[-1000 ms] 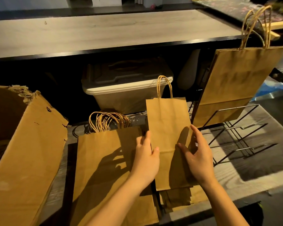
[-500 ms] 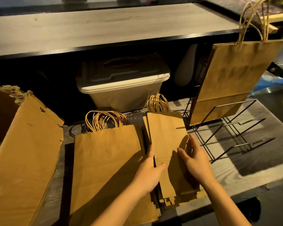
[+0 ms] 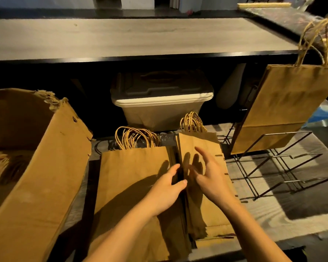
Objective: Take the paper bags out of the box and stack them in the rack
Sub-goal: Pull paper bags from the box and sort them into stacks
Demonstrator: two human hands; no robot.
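The narrow bag raised a second ago now lies flat on the small bag stack (image 3: pixel 203 178) near the shelf's front edge; the right hand (image 3: pixel 209 174) hovers above it with fingers spread and released, while the left hand (image 3: pixel 167 188) rests loosely curled, gripping nothing, at the seam beside the large bag stack (image 3: pixel 133 186). No bag is therefore moving toward the wire rack (image 3: pixel 284 167) at the right end, where one batch (image 3: pixel 284 108) stands, and the box (image 3: pixel 36 167) sits at the left end. The grey wood-grain shelf (image 3: pixel 273 208) lies beneath a long counter (image 3: pixel 140 36), with a lidded bin (image 3: pixel 161 103) in the dim recess behind.
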